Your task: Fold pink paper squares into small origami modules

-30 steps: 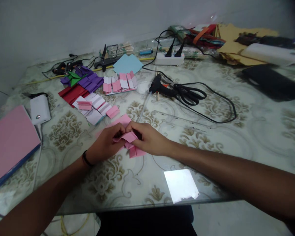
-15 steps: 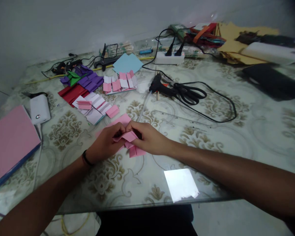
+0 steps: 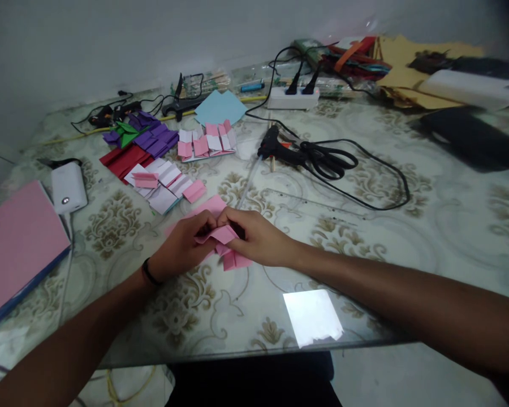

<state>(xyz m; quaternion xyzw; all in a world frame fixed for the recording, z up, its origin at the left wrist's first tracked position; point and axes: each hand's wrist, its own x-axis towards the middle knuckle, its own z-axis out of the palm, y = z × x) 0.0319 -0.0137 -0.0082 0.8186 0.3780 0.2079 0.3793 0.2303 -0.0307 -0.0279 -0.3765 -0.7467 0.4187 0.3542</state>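
A small folded piece of pink paper (image 3: 224,234) is pinched between my two hands, low over the table. My left hand (image 3: 186,240) grips its left side, thumb underneath and fingers curled. My right hand (image 3: 258,237) holds the right side the same way, and the knuckles of both hands nearly meet. More pink paper (image 3: 214,206) shows behind the hands, and another pink folded piece (image 3: 236,260) pokes out below them. Whether these pieces are joined is hidden by my fingers.
Folded pink-and-white (image 3: 165,183), red (image 3: 125,161) and purple (image 3: 156,140) papers lie at the back left. A glue gun (image 3: 280,150) with a coiled cord rests behind my right hand. A clear ruler (image 3: 314,203) lies nearby. A white power bank (image 3: 69,186) and pink sheets (image 3: 21,243) are left.
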